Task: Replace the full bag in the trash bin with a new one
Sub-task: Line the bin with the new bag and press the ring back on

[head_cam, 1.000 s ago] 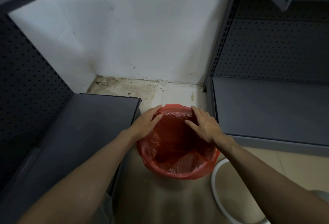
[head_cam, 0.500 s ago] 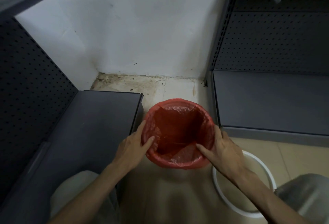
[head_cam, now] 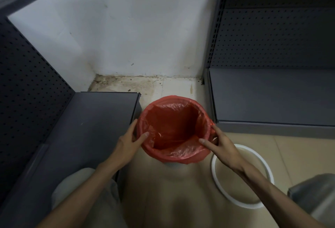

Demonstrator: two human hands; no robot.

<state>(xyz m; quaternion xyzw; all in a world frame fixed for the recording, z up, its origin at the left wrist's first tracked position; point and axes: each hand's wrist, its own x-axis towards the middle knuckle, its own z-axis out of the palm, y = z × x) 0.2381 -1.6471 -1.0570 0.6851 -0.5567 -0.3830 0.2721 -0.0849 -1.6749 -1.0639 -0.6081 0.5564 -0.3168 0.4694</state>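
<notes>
On the floor between two grey shelves, the red bag [head_cam: 174, 130] is pinched over the bin's rim at left and right by the left hand [head_cam: 127, 141] and right hand [head_cam: 220, 141], probably for seating it evenly, while the white ring [head_cam: 217, 178] waits near right.

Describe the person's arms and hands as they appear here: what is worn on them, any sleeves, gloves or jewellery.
Both arms are bare as far as the frame shows; no sleeve comes into view on either forearm. The left hand and the right hand wear no gloves. No ring, watch or bracelet can be seen on the fingers or wrists. The lower parts of the forearms are blurred near the edge of the picture.
</notes>
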